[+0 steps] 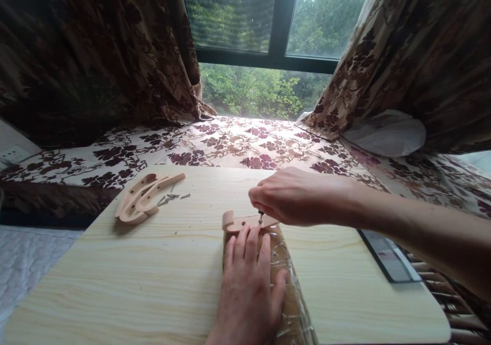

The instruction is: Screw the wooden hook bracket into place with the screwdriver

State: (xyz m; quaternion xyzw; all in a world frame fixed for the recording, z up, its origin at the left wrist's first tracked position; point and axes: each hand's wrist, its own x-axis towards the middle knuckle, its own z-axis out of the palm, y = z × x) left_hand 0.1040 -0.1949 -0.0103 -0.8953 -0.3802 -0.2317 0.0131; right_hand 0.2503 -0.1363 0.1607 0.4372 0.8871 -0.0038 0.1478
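Peach-tan wooden piece [235, 225]; brown parcel [288, 294]; pale yellow table [146, 283], grain-streaked; cream cloth [241, 143] with maroon flowers.

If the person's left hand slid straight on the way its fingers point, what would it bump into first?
Probably the wooden piece at the far end of the brown package: the left hand has its fingertips right at that piece's near edge, perhaps already touching it.

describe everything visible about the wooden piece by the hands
The wooden piece looks pale, with a raised, rounded left end and a dark hole. It lies crosswise at the far end of the taped brown package. The left hand touches its near edge; the right hand holds a slim metal tool to it.
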